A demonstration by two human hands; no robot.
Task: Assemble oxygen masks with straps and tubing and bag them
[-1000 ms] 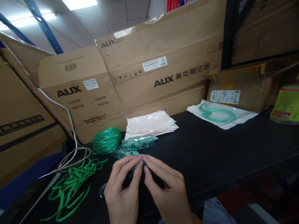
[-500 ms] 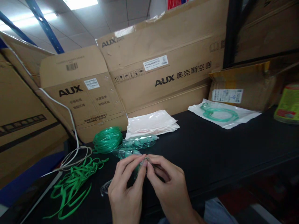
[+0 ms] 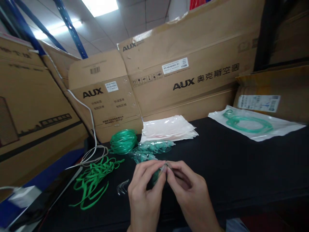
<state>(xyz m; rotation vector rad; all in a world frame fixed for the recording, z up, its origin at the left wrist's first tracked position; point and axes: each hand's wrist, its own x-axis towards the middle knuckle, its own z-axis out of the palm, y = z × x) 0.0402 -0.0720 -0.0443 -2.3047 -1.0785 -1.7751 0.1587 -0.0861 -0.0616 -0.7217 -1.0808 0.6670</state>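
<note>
Low in the middle of the view, my left hand (image 3: 145, 193) and my right hand (image 3: 190, 193) meet at the fingertips. Both pinch a small clear green-tinted mask piece (image 3: 158, 174), mostly hidden between the fingers. Just beyond lie more clear green masks (image 3: 154, 147) on the black table (image 3: 241, 167). A coil of green tubing (image 3: 123, 141) sits to their left. Loose green elastic straps (image 3: 94, 180) are spread nearer the left. A few small clear parts (image 3: 122, 188) lie beside my left hand.
A stack of clear plastic bags (image 3: 169, 128) lies behind the masks. A bagged green tubing set (image 3: 251, 123) rests at the right. Large AUX cardboard boxes (image 3: 183, 74) wall the back and left. A white cable (image 3: 93, 154) loops at the table's left.
The camera has swung left and slightly up, shifting everything rightwards in view. My hands keep pinching the piece, fingertips working closer together.
</note>
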